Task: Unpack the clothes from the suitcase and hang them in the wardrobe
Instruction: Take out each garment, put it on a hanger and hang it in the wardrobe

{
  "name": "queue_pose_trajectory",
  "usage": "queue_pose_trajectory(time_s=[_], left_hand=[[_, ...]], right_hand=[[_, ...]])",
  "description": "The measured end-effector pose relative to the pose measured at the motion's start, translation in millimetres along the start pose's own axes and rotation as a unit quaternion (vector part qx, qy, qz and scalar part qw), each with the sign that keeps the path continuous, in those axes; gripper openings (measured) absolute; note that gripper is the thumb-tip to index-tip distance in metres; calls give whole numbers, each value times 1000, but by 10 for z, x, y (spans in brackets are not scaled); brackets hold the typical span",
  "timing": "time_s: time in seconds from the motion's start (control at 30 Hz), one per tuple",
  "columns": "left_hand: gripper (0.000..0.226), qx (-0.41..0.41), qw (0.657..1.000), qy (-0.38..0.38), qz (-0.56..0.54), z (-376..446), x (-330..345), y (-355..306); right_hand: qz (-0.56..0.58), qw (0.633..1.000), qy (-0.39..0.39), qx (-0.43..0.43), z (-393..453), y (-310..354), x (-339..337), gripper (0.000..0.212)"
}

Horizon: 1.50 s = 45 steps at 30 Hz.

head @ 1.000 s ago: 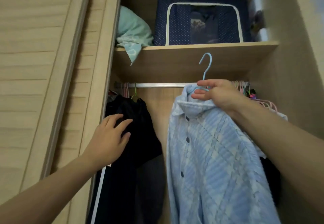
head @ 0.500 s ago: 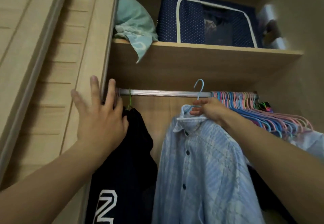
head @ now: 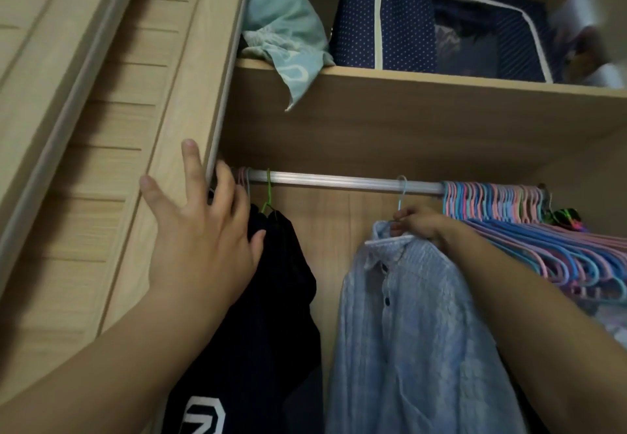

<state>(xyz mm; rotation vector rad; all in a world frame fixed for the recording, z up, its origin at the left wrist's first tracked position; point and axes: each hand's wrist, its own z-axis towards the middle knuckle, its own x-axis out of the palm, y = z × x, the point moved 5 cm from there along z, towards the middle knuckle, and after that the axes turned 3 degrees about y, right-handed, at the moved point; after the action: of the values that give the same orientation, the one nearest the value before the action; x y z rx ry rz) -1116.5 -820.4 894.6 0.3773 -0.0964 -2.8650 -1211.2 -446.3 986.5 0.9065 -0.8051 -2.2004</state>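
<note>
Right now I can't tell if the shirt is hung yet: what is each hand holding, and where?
The right hand grips the light blue shirt at its collar, at the hanger's neck. The left hand holds nothing; it rests spread against the wardrobe door.

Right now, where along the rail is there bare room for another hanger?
Bare rail runs between the green hanger carrying the dark garment and the blue hanger of the light blue shirt, gripped by the right hand. Right of that, empty hangers crowd the rail. The left hand rests against the door edge.
</note>
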Motion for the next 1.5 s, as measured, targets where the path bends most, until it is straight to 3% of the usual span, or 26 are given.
queue_pose_trajectory(time_s=[0.07,0.1,0.17,0.23,0.3,0.37,0.43,0.5,0.57,0.63,0.7,0.77,0.83,0.9,0.97,1.03,1.17,1.23,1.3,1.33,1.37,1.43,1.5], left_hand=[[77,3,1000,-5,4,-3,3,2],[76,6,1000,-7,3,-6,0,5],[75,7,1000,-11,0,-25,-22,-8],[75,8,1000,-5,7,-41,-28,-58],[71,12,1000,3,9,-44,-29,-106],[68,18,1000,7,10,-37,-39,-112],[68,28,999,-2,14,-42,-36,-93],[66,48,999,-11,20,-72,-41,-101],[64,68,997,-8,27,-98,-32,-148],[62,74,997,9,27,-110,-19,-194],[59,76,996,26,29,-122,-2,-218],[55,75,996,33,28,-132,16,-222],[53,74,996,27,34,-145,16,-218],[53,71,997,18,39,-152,-8,-221],[51,67,997,17,33,-153,-35,-227],[49,64,997,18,27,-154,-51,-223],[49,62,998,11,28,-170,-46,-212],[48,64,998,12,19,-173,-41,-203],[46,68,998,12,8,-176,-38,-189],[44,68,998,11,3,-186,-32,-180],[43,68,998,12,-3,-195,-31,-171],[42,66,998,12,-12,-206,-40,-162],[41,67,997,10,-22,-199,-40,-169]], right_hand=[[-160,986,-5,-56,12,52,-49,21],[-291,954,14,-68,-20,81,-62,21],[-561,822,64,-74,-220,140,-2,42],[-711,685,119,-109,-461,155,127,57],[-772,603,119,-164,-644,165,293,45],[-802,538,62,-252,-722,132,389,31],[-786,518,26,-337,-721,20,395,28],[-789,453,-1,-414,-808,-89,451,8],[-774,424,-32,-469,-914,-148,463,14],[-770,452,-63,-446,-903,-128,408,12],[-780,486,-42,-393,-886,-137,413,10],[-794,503,38,-338,-940,-249,495,17],[-775,557,94,-282,-1010,-293,421,28],[-740,623,22,-252,-1047,-74,136,44],[-730,663,11,-167,-1026,2,-129,54],[-726,679,51,-99,-987,-72,-164,61],[-668,736,6,-111,-826,45,-14,69],[-678,732,24,-65,-719,54,29,73],[-704,708,27,-53,-656,-11,110,65],[-698,712,9,-73,-622,-26,150,57],[-673,733,-13,-95,-595,-21,164,50],[-560,820,-25,-116,-569,32,116,51],[-405,910,-7,-88,-477,28,-68,76]])
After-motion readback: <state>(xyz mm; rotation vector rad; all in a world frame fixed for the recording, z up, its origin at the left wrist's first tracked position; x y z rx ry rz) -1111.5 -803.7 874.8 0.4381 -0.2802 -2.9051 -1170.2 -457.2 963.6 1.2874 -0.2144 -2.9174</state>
